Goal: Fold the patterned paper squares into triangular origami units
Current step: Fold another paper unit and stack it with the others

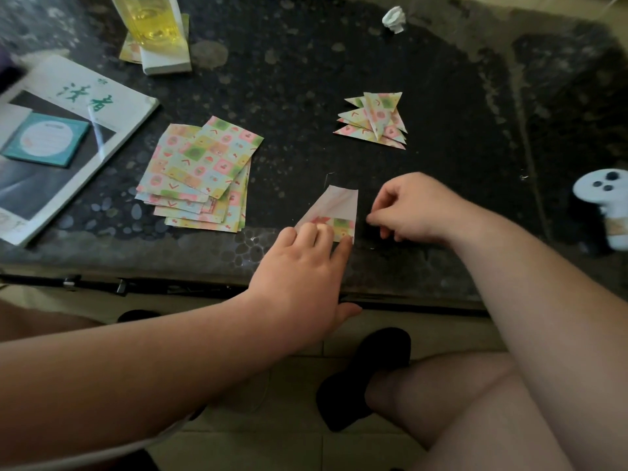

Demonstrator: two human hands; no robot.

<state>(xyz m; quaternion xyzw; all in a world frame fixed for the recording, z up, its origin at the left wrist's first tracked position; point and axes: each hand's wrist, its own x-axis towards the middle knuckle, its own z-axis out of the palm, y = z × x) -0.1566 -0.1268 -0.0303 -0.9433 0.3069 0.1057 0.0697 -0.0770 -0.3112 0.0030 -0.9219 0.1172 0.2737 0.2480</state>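
Observation:
A partly folded patterned paper [336, 207] lies near the front edge of the dark table [306, 62], its white back up and a patterned strip along its lower edge. My left hand [306, 266] presses its fingertips flat on that lower edge. My right hand [411, 209] hovers just right of the paper with fingers curled and nothing in them. A stack of unfolded patterned squares [200, 175] lies to the left. A small pile of finished triangular units [375, 120] sits farther back.
A magazine [68, 107] with a teal notepad [46, 139] on it lies at the left. A glass of yellow liquid [149, 22] stands on a white pad at the back. A crumpled paper ball [394, 19] and a white controller [605, 202] lie at the right.

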